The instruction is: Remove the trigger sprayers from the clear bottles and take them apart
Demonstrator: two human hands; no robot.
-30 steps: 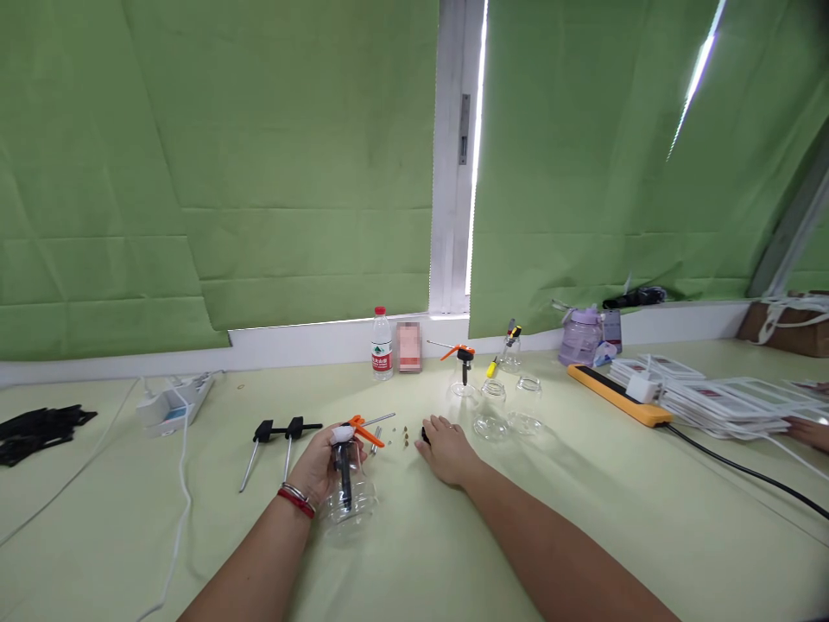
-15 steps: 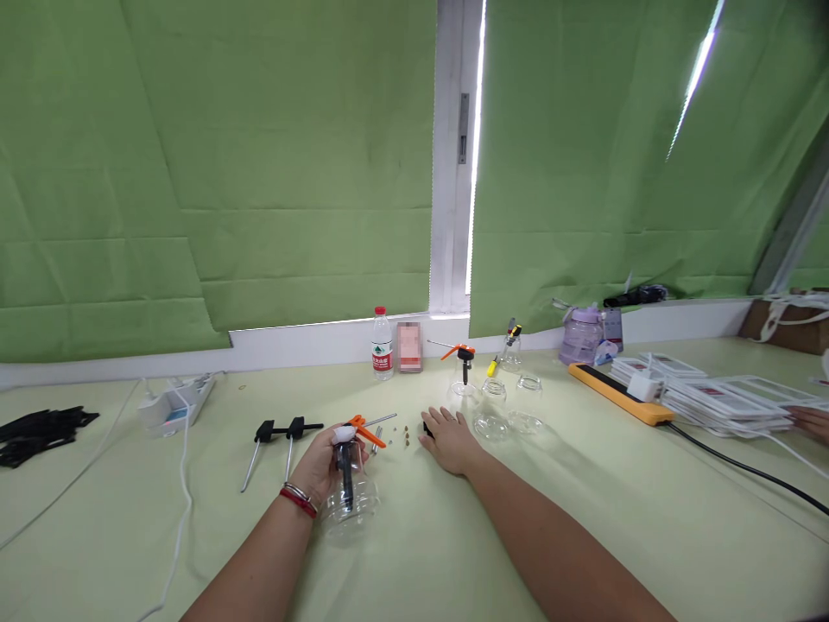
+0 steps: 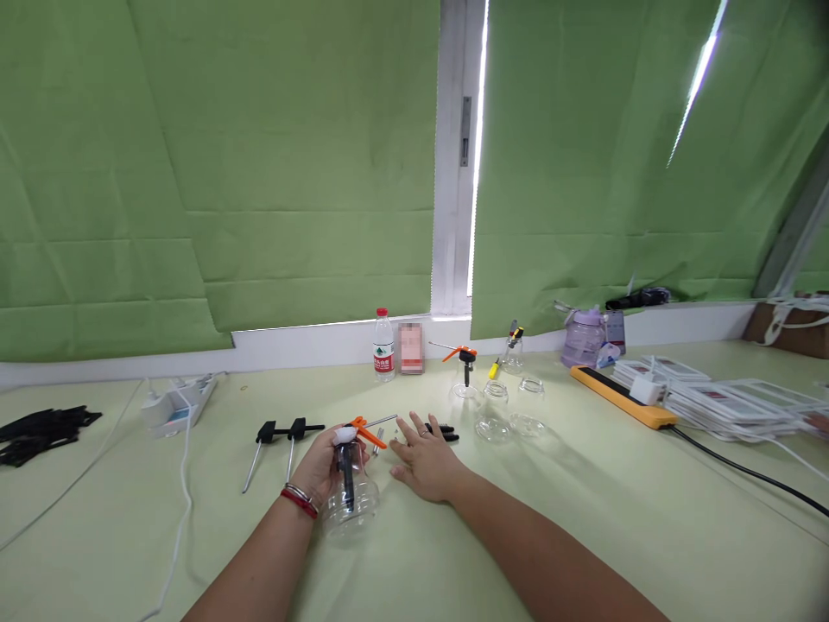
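My left hand (image 3: 319, 466) is wrapped round the neck of a clear glass jar (image 3: 355, 510), whose top carries an orange-handled part (image 3: 368, 432) with a black stem inside the glass. Fingers spread, my right hand (image 3: 427, 458) is over the table and covers the spot where small pieces lay; whether it touches any is hidden. Just beyond its fingertips lie black parts (image 3: 446, 432). Small metal pins (image 3: 378, 442) rest between the two hands. At the left are two black clamp-like parts with metal rods (image 3: 278, 432).
Behind stand a water bottle (image 3: 383, 350), a second fitted jar (image 3: 465, 380), two upright glass jars (image 3: 495, 415) and a jar holding tools (image 3: 513, 354). On the right are an orange power strip (image 3: 622, 397) and stacked white frames (image 3: 718, 402). White cables (image 3: 186, 484) cross the left side.
My right hand has moved left and slightly nearer, off the black parts and over the small pieces, with its fingers more spread. My left hand still holds the jar.
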